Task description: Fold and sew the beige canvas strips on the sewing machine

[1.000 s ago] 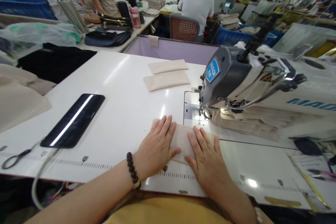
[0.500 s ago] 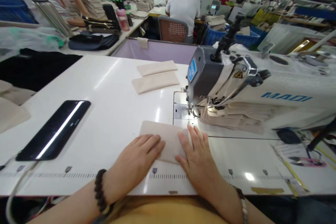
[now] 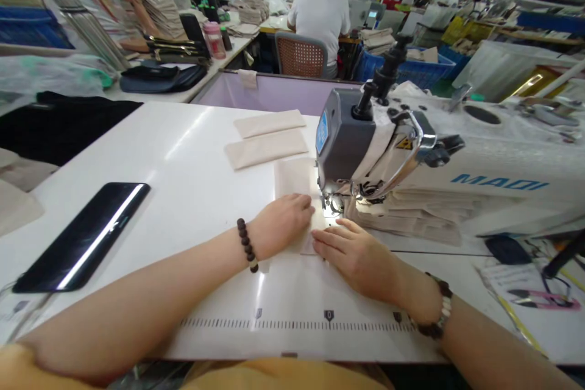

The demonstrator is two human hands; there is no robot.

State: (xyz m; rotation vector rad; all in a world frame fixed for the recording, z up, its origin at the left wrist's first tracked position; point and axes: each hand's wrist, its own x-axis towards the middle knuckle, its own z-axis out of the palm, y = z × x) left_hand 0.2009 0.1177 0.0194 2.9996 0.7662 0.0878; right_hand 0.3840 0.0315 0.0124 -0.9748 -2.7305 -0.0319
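Note:
A beige fabric piece point(image 3: 291, 178) lies on the white table with its right edge at the needle area of the sewing machine point(image 3: 340, 140). My left hand point(image 3: 284, 225) is on the piece, its fingers bent and drawn together over the cloth; the thumb is hidden. Nearer to me, my right hand point(image 3: 354, 256) rests with fingers lying flat on the near end of the piece, just in front of the presser foot point(image 3: 333, 204). Both hands cover part of the fabric. Two folded beige strips point(image 3: 269, 137) lie farther back.
A black phone point(image 3: 85, 234) lies at the left. Stacked beige fabric point(image 3: 402, 216) sits under the machine arm. Pink-handled thread snips point(image 3: 542, 298) are at the right. A lilac bin wall point(image 3: 269, 94) borders the table's far side; a person in white point(image 3: 320, 18) sits beyond.
The fabric piece has turned lengthwise and moved forward to the needle area. My left hand has moved forward and right; my right hand has turned to point left, its fingers closer together.

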